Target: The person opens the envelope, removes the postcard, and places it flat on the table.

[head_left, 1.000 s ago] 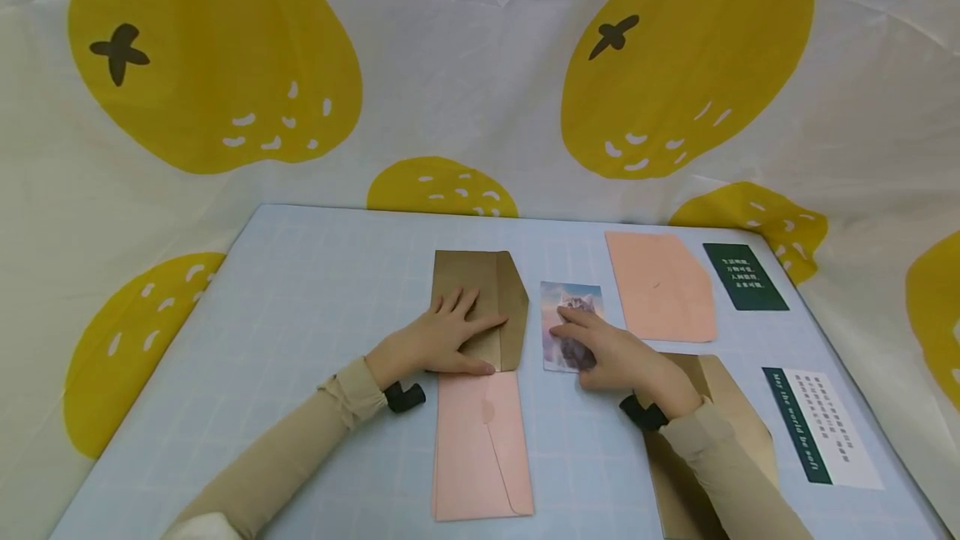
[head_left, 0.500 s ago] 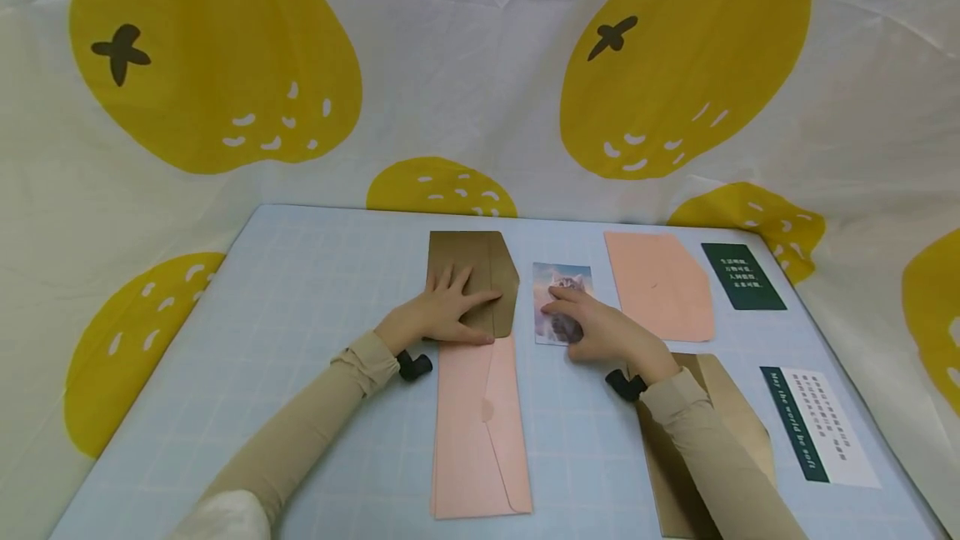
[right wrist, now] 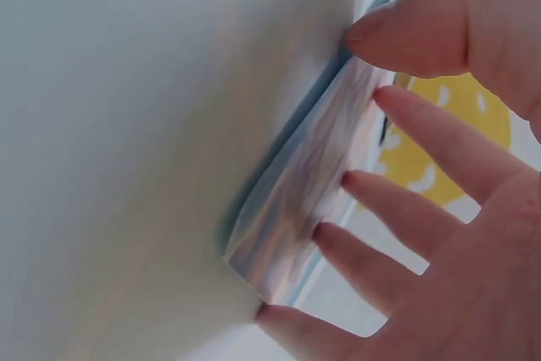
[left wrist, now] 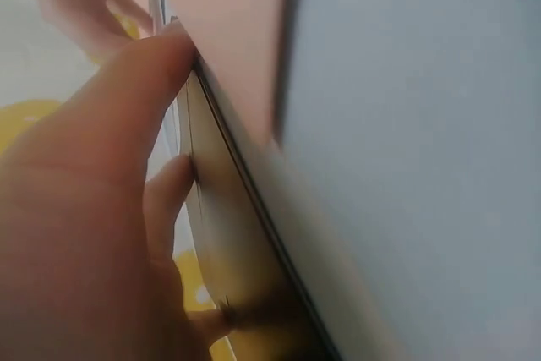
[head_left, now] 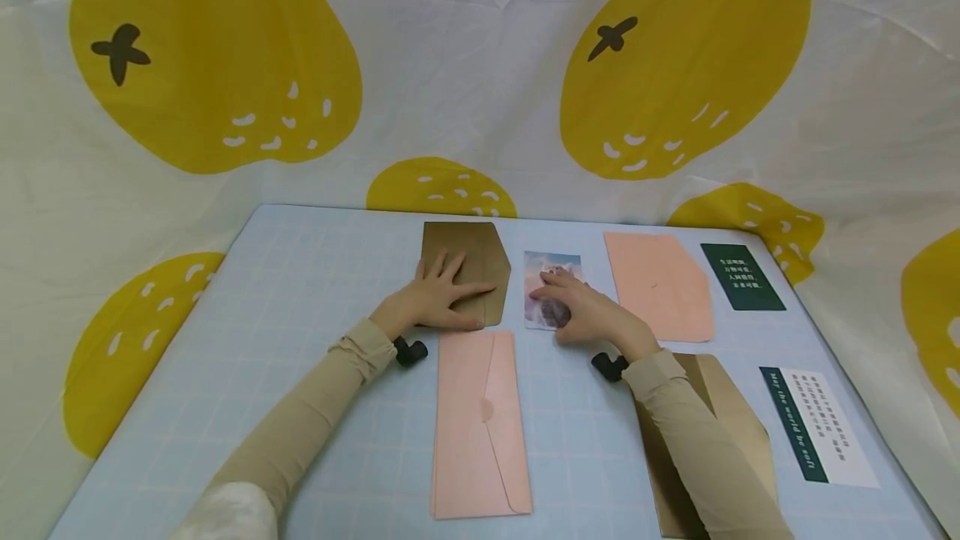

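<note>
A brown envelope (head_left: pixel 457 242) with a pointed flap on its right lies at the back middle of the table. Spread flat upon it, my left hand (head_left: pixel 429 297) presses it with straight fingers, thumb at its near edge. To its right is a small card with a cat picture (head_left: pixel 536 269). My right hand (head_left: pixel 588 311) touches this card with outstretched fingertips; in the right wrist view the thumb (right wrist: pixel 376 27) sits by the card's edge. In front of the brown envelope lies a pink envelope (head_left: pixel 480 440), apparently stacked on another, just clear of it.
At the back right are an open pink envelope (head_left: pixel 660 286) and a dark green card (head_left: pixel 742 277). A larger brown envelope (head_left: pixel 738 432) lies partly under the right forearm, and a white and green card (head_left: pixel 821 427) is farther right. A patterned curtain (head_left: pixel 465 65) hangs behind the table.
Both hands have slid away from the body and slightly left, carrying the brown envelope and the cat card along. The brown envelope no longer overlaps the pink envelope.
</note>
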Available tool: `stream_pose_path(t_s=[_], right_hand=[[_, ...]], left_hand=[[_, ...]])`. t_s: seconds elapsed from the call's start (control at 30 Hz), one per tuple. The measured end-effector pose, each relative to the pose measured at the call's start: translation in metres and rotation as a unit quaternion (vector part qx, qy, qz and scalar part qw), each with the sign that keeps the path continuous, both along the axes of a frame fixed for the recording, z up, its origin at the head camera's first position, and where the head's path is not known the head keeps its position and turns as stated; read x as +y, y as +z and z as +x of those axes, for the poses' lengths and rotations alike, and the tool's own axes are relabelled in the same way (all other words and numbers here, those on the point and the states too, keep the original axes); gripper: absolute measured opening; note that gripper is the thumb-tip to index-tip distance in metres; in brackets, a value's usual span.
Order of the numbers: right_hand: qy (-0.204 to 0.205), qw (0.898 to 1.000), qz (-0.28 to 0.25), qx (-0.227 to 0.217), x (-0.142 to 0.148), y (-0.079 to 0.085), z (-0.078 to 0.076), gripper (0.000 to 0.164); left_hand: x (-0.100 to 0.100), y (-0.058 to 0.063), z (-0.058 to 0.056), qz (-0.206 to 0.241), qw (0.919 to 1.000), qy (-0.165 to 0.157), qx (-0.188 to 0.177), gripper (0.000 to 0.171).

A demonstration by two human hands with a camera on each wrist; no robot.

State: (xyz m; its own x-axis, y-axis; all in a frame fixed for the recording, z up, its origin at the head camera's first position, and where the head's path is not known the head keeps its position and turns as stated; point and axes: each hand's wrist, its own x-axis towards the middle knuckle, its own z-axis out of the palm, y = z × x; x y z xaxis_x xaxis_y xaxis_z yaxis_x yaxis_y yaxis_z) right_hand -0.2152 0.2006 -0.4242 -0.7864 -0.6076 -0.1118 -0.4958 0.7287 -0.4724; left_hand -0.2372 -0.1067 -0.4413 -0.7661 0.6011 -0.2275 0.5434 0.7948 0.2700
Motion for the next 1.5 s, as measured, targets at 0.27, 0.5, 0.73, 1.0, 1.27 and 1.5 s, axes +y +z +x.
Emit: stream_pose_path(t_s=[0.27, 0.5, 0.73, 1.0, 1.27, 1.5], right_hand=[[0.009, 1.0, 0.004, -0.005, -0.016, -0.001, -0.017, 0.07], [0.02, 1.0, 0.006, -0.006, -0.029, -0.003, -0.029, 0.069], [0.011, 0.999, 0.006, -0.031, -0.048, 0.001, -0.038, 0.068], [0.006, 0.999, 0.022, -0.036, -0.057, 0.003, -0.04, 0.067], [0.024, 0.999, 0.022, -0.035, -0.062, 0.004, -0.04, 0.067], [0.028, 0.998, 0.016, -0.05, -0.069, 0.005, -0.044, 0.067]], left_hand=[[-0.029, 0.0, -0.001, -0.007, 1.0, -0.003, 0.006, 0.075], [-0.059, -0.005, -0.005, -0.005, 0.9999, -0.013, 0.003, 0.077], [-0.085, -0.003, -0.009, -0.002, 0.9997, -0.009, -0.024, 0.075], [-0.069, 0.013, -0.006, 0.034, 0.9993, 0.012, -0.01, 0.07], [-0.015, 0.008, -0.005, -0.006, 0.9961, 0.088, -0.002, 0.082], [-0.015, 0.0, -0.007, -0.051, 0.9909, 0.125, -0.006, 0.078]])
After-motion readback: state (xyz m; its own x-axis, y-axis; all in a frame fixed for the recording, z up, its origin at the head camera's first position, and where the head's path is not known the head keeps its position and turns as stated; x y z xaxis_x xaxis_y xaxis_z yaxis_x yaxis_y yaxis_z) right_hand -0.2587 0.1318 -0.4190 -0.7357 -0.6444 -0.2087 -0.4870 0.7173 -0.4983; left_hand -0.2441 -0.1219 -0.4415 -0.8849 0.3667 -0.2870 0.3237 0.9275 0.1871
